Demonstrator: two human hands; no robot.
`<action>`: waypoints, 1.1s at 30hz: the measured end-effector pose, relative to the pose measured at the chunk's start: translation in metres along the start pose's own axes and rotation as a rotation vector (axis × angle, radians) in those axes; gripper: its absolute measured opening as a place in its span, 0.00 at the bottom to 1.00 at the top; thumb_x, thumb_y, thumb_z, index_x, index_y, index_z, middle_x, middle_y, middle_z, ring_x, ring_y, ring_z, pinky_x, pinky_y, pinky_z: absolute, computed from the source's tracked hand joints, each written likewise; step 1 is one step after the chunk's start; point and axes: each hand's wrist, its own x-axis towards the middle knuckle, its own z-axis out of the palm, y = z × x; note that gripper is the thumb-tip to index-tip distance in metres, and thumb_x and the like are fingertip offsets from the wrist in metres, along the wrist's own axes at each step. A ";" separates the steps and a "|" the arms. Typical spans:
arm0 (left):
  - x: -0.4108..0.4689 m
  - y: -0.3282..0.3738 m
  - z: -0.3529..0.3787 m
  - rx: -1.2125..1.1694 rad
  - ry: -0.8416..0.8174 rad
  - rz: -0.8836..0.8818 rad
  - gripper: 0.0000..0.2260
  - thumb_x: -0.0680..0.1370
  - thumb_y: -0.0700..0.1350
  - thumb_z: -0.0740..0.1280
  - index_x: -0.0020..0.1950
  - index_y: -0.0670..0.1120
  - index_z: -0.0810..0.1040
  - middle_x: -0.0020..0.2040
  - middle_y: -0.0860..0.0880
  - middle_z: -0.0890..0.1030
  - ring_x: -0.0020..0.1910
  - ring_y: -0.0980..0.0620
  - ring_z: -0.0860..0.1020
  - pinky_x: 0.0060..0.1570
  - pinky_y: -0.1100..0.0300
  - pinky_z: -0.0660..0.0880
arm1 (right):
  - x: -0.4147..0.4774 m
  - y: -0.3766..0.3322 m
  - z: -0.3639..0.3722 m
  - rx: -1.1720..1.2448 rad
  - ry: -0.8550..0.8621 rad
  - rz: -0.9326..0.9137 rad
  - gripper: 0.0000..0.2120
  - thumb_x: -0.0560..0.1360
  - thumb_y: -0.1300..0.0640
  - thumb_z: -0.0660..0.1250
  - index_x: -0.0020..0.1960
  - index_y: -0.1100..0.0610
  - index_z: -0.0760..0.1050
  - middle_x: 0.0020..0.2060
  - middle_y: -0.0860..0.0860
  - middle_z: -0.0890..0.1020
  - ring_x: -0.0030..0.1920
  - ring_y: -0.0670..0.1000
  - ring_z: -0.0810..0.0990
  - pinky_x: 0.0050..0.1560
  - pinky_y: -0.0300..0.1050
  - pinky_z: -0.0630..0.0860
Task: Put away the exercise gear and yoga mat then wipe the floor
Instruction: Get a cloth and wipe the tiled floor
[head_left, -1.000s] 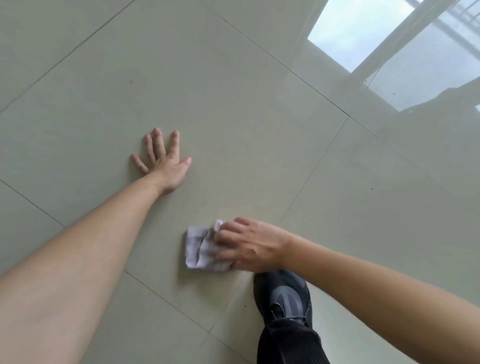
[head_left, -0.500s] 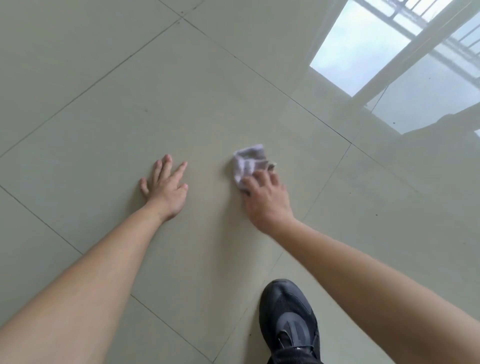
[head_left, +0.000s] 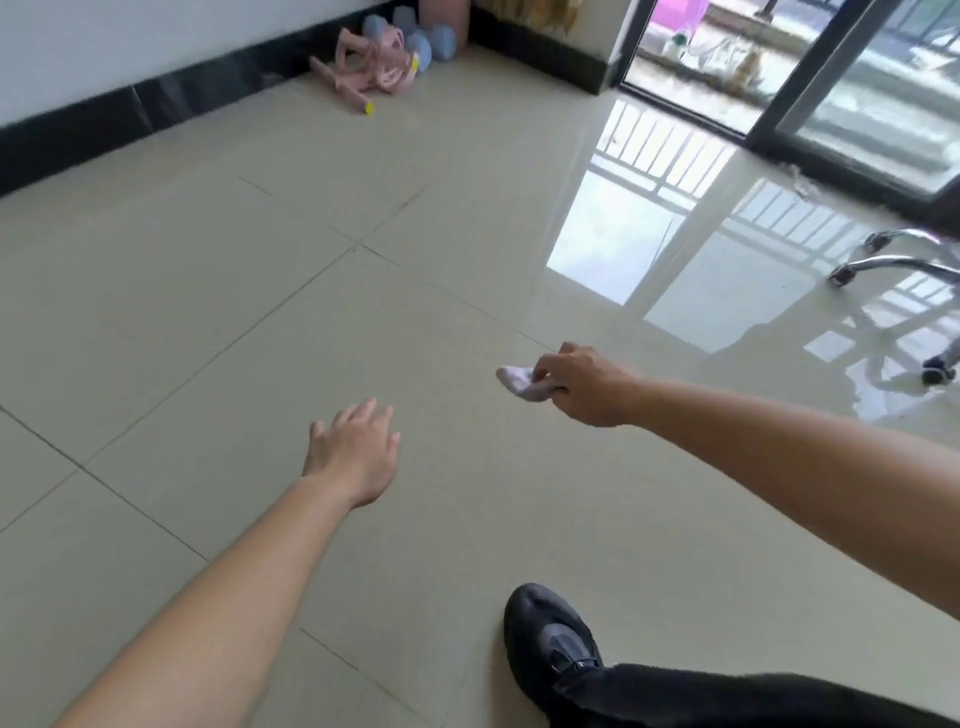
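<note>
Judging by this, the right grip (head_left: 582, 387) is pinching the bunched cloth (head_left: 519, 383) seemingly just off the floor (head_left: 260, 312), left grip (head_left: 353, 452) loose and empty, so I'd flatten it and wipe in overlapping passes.

A single wide-angle camera worn on the head looks forward and down over the floor (head_left: 234, 322), close above it. The left hand (head_left: 353, 457) and right hand (head_left: 582, 387) reach in from the bottom edge, with a shoe (head_left: 550, 644) below them. The wall (head_left: 78, 47) and glass door (head_left: 857, 104) line the top.
</note>
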 end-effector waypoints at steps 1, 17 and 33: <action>-0.003 0.009 -0.017 -0.014 0.031 0.017 0.24 0.83 0.55 0.51 0.79 0.51 0.59 0.80 0.49 0.57 0.77 0.48 0.59 0.73 0.44 0.58 | -0.008 0.005 -0.024 0.005 0.035 0.031 0.17 0.79 0.57 0.57 0.64 0.46 0.75 0.57 0.51 0.72 0.59 0.58 0.76 0.54 0.50 0.74; 0.027 0.189 -0.086 0.254 0.053 -0.100 0.28 0.83 0.58 0.47 0.81 0.51 0.47 0.81 0.46 0.41 0.80 0.47 0.43 0.75 0.41 0.50 | 0.022 0.180 -0.033 0.549 0.156 -0.015 0.17 0.75 0.49 0.54 0.55 0.43 0.80 0.54 0.51 0.73 0.58 0.55 0.74 0.59 0.52 0.74; 0.174 0.287 -0.174 0.277 -0.045 -0.128 0.29 0.83 0.60 0.50 0.81 0.51 0.49 0.81 0.48 0.48 0.80 0.48 0.49 0.76 0.47 0.52 | 0.150 0.337 -0.049 0.615 0.031 0.013 0.23 0.80 0.59 0.53 0.69 0.40 0.72 0.60 0.53 0.75 0.57 0.56 0.76 0.55 0.50 0.74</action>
